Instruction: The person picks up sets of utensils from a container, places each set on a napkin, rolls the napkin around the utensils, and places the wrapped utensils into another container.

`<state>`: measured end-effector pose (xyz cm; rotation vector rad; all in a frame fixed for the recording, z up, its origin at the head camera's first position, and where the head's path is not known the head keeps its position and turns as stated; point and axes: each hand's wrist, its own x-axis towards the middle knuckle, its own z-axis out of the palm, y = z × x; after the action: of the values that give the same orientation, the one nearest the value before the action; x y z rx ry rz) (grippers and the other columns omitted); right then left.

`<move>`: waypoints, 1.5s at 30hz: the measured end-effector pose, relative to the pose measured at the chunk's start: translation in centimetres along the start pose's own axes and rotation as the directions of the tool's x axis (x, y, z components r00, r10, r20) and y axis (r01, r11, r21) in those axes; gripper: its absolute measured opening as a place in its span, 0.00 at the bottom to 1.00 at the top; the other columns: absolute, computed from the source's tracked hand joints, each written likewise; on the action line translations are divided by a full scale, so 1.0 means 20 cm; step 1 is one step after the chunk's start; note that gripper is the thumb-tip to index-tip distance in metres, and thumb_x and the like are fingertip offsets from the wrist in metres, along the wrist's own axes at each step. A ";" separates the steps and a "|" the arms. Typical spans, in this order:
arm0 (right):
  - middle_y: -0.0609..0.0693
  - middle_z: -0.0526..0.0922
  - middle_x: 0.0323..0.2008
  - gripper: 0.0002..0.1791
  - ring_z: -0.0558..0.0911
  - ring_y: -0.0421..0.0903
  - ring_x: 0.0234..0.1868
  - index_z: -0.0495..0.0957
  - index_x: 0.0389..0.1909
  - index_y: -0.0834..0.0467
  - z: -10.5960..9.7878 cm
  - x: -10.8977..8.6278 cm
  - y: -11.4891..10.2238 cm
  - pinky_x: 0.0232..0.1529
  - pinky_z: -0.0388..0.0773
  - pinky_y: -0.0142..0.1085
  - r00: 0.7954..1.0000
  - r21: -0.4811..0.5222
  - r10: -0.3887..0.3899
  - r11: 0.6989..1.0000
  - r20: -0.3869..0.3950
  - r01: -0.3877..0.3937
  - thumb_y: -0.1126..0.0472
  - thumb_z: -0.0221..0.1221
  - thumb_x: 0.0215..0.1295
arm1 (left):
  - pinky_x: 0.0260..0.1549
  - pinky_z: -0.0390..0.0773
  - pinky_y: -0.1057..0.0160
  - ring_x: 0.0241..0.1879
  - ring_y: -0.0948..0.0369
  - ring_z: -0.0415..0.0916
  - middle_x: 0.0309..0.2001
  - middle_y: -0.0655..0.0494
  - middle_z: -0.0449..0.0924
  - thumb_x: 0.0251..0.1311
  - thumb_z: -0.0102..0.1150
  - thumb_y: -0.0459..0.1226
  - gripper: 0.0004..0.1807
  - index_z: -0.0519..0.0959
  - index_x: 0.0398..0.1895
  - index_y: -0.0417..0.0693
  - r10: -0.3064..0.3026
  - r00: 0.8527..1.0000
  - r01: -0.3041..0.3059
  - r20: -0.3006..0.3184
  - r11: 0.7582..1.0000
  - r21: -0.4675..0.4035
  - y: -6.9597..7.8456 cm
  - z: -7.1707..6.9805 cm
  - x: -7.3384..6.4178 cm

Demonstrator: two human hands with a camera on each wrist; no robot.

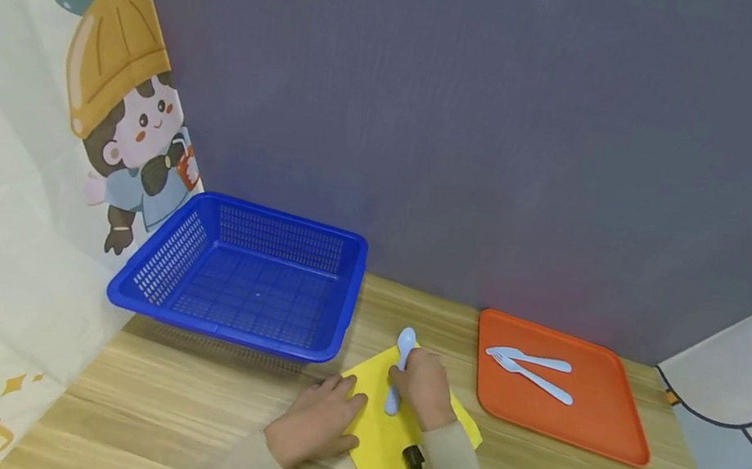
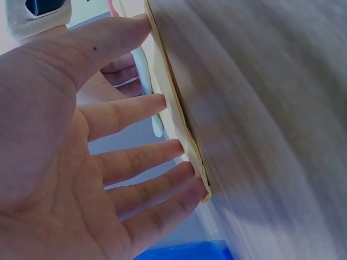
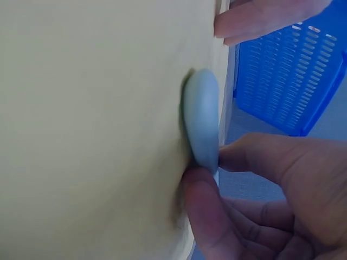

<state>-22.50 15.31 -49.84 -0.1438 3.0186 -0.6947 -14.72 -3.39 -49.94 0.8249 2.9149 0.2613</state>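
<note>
A light blue spoon lies over a yellow cloth-like sheet, its bowl pointing away from me. My right hand pinches the spoon by the middle of its handle; in the right wrist view the handle end shows between thumb and finger, close over the sheet. On the sheet's left edge rests my left hand, fingers spread and fairly straight. Seen from the left wrist, its fingertips touch the sheet's edge.
A blue mesh basket stands at the back left. To the right, an orange tray carries a light blue fork and another light blue utensil. A grey panel rises behind the wooden table.
</note>
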 end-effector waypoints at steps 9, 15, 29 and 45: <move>0.48 0.71 0.13 0.19 0.71 0.43 0.14 0.70 0.13 0.56 0.01 0.00 0.01 0.14 0.67 0.34 1.000 -0.022 0.025 0.999 -0.015 -0.025 0.60 0.66 0.60 | 0.54 0.77 0.46 0.63 0.44 0.68 0.65 0.42 0.70 0.57 0.70 0.55 0.33 0.77 0.61 0.48 0.000 1.000 0.000 0.003 1.000 -0.014 0.01 0.00 0.01; 0.48 0.71 0.15 0.20 0.71 0.44 0.16 0.70 0.14 0.56 0.00 0.00 0.02 0.15 0.67 0.36 0.999 -0.060 0.020 0.998 -0.032 -0.022 0.57 0.67 0.60 | 0.54 0.77 0.46 0.63 0.43 0.69 0.65 0.41 0.70 0.57 0.69 0.55 0.33 0.77 0.61 0.48 0.014 1.000 -0.014 0.005 1.000 -0.005 0.01 0.00 0.02; 0.47 0.80 0.24 0.08 0.76 0.42 0.21 0.82 0.35 0.60 -0.22 -0.06 0.23 0.19 0.74 0.37 0.984 -0.182 -0.124 0.978 -0.125 0.100 0.59 0.67 0.63 | 0.42 0.81 0.59 0.55 0.53 0.74 0.58 0.48 0.76 0.65 0.60 0.55 0.25 0.80 0.56 0.49 0.211 0.965 -0.179 -0.155 0.964 0.199 0.24 -0.06 0.22; 0.60 0.82 0.31 0.09 0.82 0.60 0.31 0.81 0.36 0.64 -0.50 0.01 0.95 0.27 0.80 0.55 0.950 -0.419 -0.258 0.893 -0.178 0.164 0.68 0.70 0.56 | 0.55 0.73 0.63 0.67 0.59 0.61 0.68 0.58 0.65 0.70 0.53 0.53 0.24 0.72 0.67 0.61 0.278 0.957 -0.289 0.083 0.941 0.179 0.66 0.02 0.64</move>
<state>-24.77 36.59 -49.14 -0.4429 3.3643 -0.0867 -18.87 14.49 -48.54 1.2631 2.7921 -0.0203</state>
